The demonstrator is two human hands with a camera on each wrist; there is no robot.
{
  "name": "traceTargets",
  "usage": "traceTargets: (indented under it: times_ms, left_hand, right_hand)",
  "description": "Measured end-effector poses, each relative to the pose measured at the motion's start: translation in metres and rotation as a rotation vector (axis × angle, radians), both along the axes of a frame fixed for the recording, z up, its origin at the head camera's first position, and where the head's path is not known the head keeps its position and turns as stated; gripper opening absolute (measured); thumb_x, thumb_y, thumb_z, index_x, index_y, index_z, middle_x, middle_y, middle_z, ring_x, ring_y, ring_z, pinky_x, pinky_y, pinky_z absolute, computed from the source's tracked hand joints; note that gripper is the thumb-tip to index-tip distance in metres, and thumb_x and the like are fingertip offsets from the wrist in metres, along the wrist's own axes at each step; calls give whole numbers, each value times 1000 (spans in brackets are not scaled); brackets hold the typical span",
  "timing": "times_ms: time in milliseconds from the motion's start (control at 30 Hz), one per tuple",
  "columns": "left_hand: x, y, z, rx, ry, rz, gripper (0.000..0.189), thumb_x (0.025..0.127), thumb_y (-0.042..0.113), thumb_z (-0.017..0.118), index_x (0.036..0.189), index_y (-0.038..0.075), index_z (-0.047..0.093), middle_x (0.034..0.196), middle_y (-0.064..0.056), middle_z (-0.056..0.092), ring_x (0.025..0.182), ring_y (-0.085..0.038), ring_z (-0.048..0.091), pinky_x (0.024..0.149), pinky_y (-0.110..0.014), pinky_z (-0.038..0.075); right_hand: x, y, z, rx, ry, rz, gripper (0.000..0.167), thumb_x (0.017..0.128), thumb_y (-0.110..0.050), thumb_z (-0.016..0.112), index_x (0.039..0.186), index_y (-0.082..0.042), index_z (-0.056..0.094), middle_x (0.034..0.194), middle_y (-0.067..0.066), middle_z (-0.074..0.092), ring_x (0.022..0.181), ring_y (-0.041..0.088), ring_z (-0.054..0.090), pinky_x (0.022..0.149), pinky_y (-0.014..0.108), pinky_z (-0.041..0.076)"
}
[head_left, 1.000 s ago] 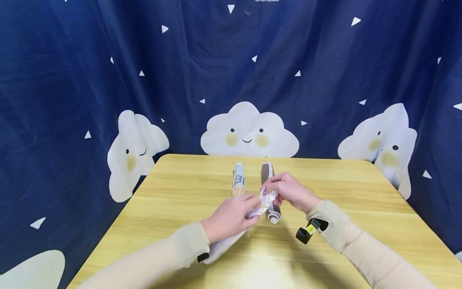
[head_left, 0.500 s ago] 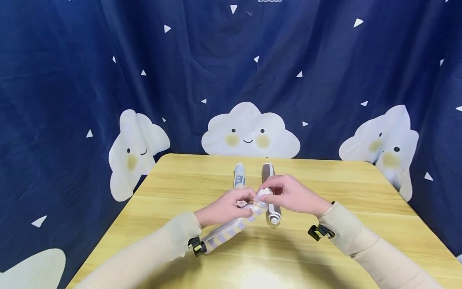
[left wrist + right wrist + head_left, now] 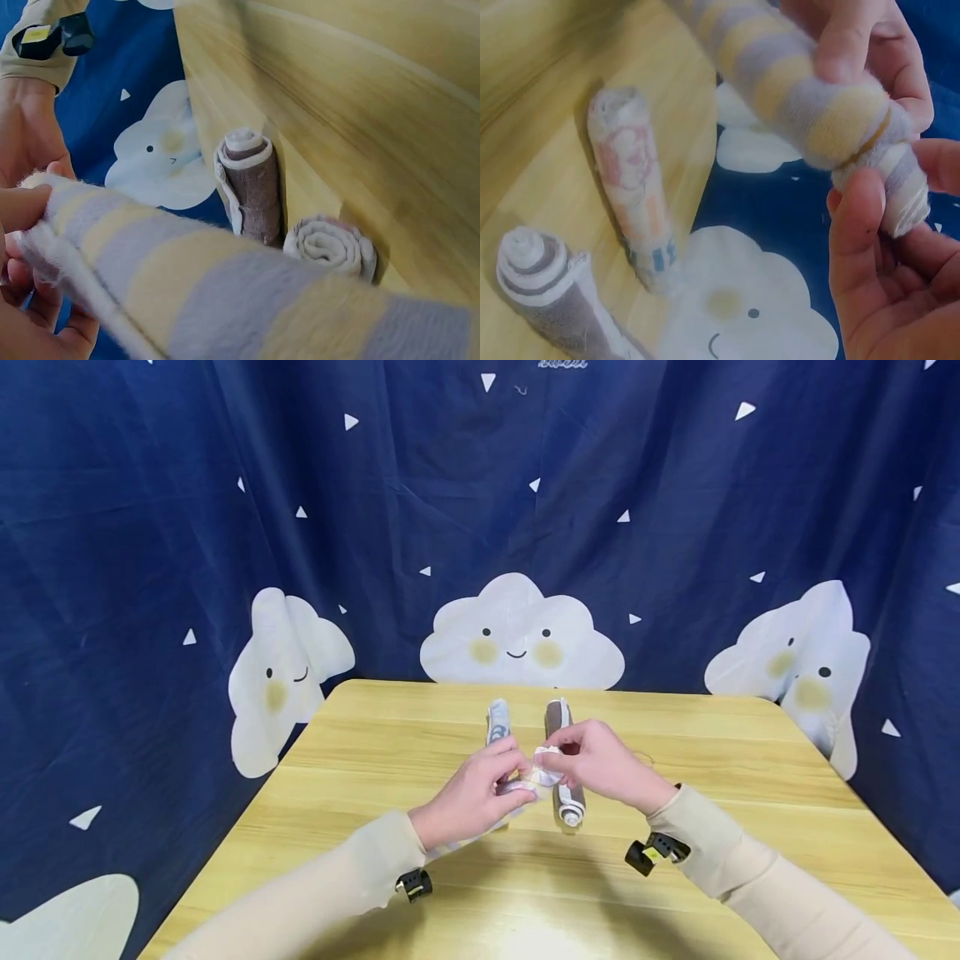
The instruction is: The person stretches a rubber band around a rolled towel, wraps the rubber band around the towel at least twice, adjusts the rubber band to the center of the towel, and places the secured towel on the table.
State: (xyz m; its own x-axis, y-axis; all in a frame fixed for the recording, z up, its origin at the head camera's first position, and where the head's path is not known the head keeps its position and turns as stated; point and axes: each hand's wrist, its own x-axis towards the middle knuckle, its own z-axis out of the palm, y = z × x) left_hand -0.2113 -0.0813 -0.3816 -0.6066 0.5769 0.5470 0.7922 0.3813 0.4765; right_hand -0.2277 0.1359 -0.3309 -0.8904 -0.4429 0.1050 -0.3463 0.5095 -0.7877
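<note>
A rolled towel (image 3: pixel 214 281) with yellow and lilac stripes is held above the table between both hands. My left hand (image 3: pixel 472 789) grips it near one end, thumb along the striped side in the right wrist view. My right hand (image 3: pixel 603 768) pinches the bunched end tip. A thin tan line rings the towel between the hands in the right wrist view; whether it is a band or a gap I cannot tell. Beyond the hands lie a brown-and-white rolled towel (image 3: pixel 251 187) and a white printed rolled towel (image 3: pixel 634 180).
The wooden table (image 3: pixel 405 718) carries the two other rolls side by side near its far edge. A thin loop (image 3: pixel 643 758) lies right of the right hand. Behind the table hangs a dark blue curtain (image 3: pixel 480 485) with clouds and triangles.
The striped towel's long body showed below my left hand half a second ago and is now mostly behind that hand and forearm. Both hands stay at the towel's end with small finger shifts.
</note>
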Motion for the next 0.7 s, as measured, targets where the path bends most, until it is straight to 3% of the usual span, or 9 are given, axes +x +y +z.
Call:
traceTargets:
  times_ms: [200, 367, 500, 700]
  left_hand:
    - [-5, 1, -4, -132, 333, 42, 14, 92, 18, 71, 86, 19, 59, 93, 5, 47, 80, -5, 45, 64, -14, 38]
    - [-8, 0, -10, -245, 360, 100, 24, 89, 32, 76, 102, 18, 62, 104, 3, 54, 72, -4, 49, 58, -13, 39]
    - [-10, -1, -12, -224, 214, 68, 25, 92, 31, 73, 110, 18, 59, 104, 6, 59, 69, -2, 51, 61, -14, 43]
    - [-15, -3, -11, -58, -201, -73, 21, 93, 20, 72, 104, 22, 54, 95, 7, 57, 69, -3, 51, 62, -20, 47]
  right_hand:
    - [0, 1, 0, -43, -59, -76, 18, 94, -19, 67, 84, -5, 74, 62, 1, 58, 53, 16, 59, 51, 26, 50]
    - [-4, 7, -4, -121, -149, -130, 21, 94, -16, 63, 88, 1, 74, 69, 0, 63, 56, 13, 58, 56, 27, 51]
    - [-8, 10, -7, -149, -200, -102, 21, 95, -14, 60, 94, 3, 73, 74, 1, 63, 56, 13, 56, 56, 27, 51]
    - [-10, 19, -10, -110, -54, 116, 26, 101, -18, 58, 125, -12, 69, 81, 8, 64, 57, 26, 61, 55, 31, 54]
